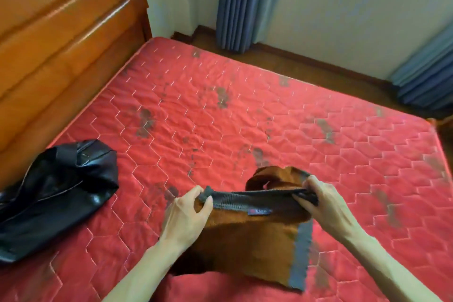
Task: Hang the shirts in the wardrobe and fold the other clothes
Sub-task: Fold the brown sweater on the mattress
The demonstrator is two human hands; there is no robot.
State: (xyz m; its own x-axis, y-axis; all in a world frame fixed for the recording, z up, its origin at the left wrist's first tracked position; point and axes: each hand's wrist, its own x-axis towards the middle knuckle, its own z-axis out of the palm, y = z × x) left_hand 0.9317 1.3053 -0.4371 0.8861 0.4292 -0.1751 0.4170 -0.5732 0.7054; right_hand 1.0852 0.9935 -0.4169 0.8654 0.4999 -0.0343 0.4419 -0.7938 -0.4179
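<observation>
Near and in the middle, over a red quilted mattress (245, 110): a fuzzy brown garment with a grey ribbed band (247, 235), held up by its top edge. Hanging down soft and flat, with a grey strip down its right side and a small dark label under the band. Behind the top edge, a rolled brown bit flopped onto the bed.

Left hand (186, 213): fingers and thumb curled and pinching the left end of the grey band. Right hand (326, 203): fingers curled tight round the right end of the band. Band stretched straight between the two.

To the near left, well apart from the brown garment: a black shiny jacket (54, 193), crumpled, smooth like leather, lying on the mattress next to a wooden headboard (61, 39). Headboard orange-brown, glossy, with long rounded ridges.

Mattress stitched in six-sided shapes, with dark worn patches scattered about. Nothing lying between the hands and the far edge of the bed.

Far behind: a pale wall, a dark wooden strip along the floor, a bunched blue curtain (240, 5) in the middle and another blue curtain at the far right (426, 76), both in long folds.
</observation>
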